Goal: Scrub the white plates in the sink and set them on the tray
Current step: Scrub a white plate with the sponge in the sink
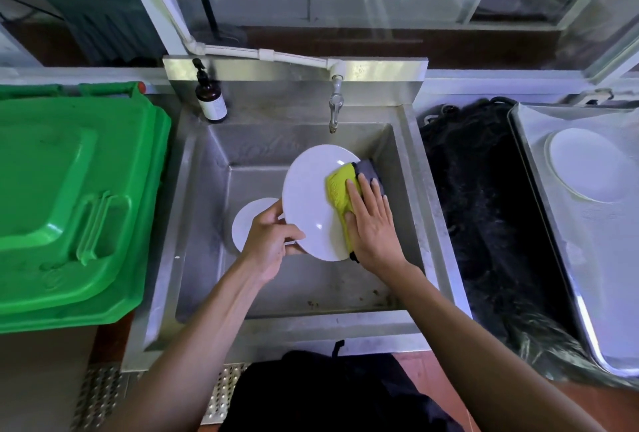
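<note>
A white plate (307, 203) is held tilted above the steel sink (283, 324). My left hand (268, 241) grips its lower left rim, thumb on the face. My right hand (371, 224) lies flat with straight fingers on a yellow-green and grey scrubbing cloth (340, 189), pressing it against the plate's right side. A second white plate (247, 220) lies on the sink floor, partly hidden behind my left hand. On the steel tray (539, 210) at the right sits another white plate (587, 165).
A tap (334, 108) hangs over the back of the sink, with a dark pump bottle (211, 100) at the back left corner. A green bin lid (69, 196) fills the left side. A black mat (484, 210) lies between sink and tray.
</note>
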Demonstrator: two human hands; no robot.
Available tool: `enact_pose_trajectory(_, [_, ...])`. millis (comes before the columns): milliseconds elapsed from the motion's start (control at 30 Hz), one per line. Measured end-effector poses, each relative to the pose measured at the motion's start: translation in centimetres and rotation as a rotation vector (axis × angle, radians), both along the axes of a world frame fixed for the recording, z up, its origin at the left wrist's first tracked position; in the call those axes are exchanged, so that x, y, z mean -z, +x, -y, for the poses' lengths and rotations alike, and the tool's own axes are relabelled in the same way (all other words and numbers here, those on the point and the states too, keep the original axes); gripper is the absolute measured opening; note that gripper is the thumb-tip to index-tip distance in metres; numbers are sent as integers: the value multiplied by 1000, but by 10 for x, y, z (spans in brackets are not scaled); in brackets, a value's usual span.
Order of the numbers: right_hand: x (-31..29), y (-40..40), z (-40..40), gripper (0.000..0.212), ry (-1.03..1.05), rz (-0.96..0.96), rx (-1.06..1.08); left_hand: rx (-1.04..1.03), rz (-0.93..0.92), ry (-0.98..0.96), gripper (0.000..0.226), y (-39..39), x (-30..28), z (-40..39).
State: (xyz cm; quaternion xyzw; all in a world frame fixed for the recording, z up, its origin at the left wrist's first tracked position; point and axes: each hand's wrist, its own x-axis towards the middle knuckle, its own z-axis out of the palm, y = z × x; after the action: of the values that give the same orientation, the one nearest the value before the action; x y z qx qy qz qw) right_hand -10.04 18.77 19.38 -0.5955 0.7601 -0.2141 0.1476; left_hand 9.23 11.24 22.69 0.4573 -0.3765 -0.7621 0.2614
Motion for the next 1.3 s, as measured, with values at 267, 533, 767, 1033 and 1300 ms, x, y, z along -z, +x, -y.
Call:
enact_pose_trajectory(267, [-25,-16,14,53,-111,5,-143,29,60,-25,46,-16,-20,-20])
enact_pose_trajectory(533, [-33,-7,-3,52,-255,49,-447,70,45,-58,43,-30,-28,-37])
enact_pose_trajectory(767, [-35,-20,14,52,-262,75,-424,-28,107,-74,44,-35,-30,-45])
enact_pose_trajectory(1033, [-28,-32,19,52,-167,163,-120,-188,155,-66,39,-50,-27,-57])
enact_pose_trajectory(1300, [-18,-24,-11,53,-94,320,-14,-278,136,-59,42,-71,-21,-64])
